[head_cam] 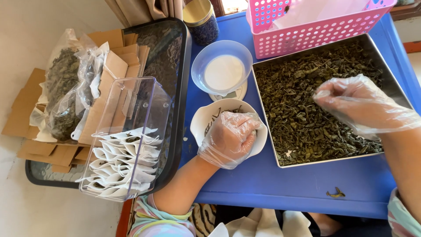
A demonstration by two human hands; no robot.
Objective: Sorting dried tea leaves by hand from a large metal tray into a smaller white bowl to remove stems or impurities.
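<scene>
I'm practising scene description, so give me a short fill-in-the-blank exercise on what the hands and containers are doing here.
1. The left hand rests in the white ____.
2. The right hand hovers over the metal tray of dried ____.
3. The basket behind the tray is ____.
4. Both hands wear clear plastic ____.

Missing words: bowl; leaves; pink; gloves

Brightness: bright, even daylight over the blue bench [280,184].
Source: seemingly from beyond the far edge of the bench, where a strip of window is blown out white.
Shadows: soft, short, falling toward the near edge of the bench.
Glare: pale sheen on the clear plastic box [131,131] left of the bench.
Focus: sharp throughout.
Distortion: wide-angle stretch at the frame corners.
</scene>
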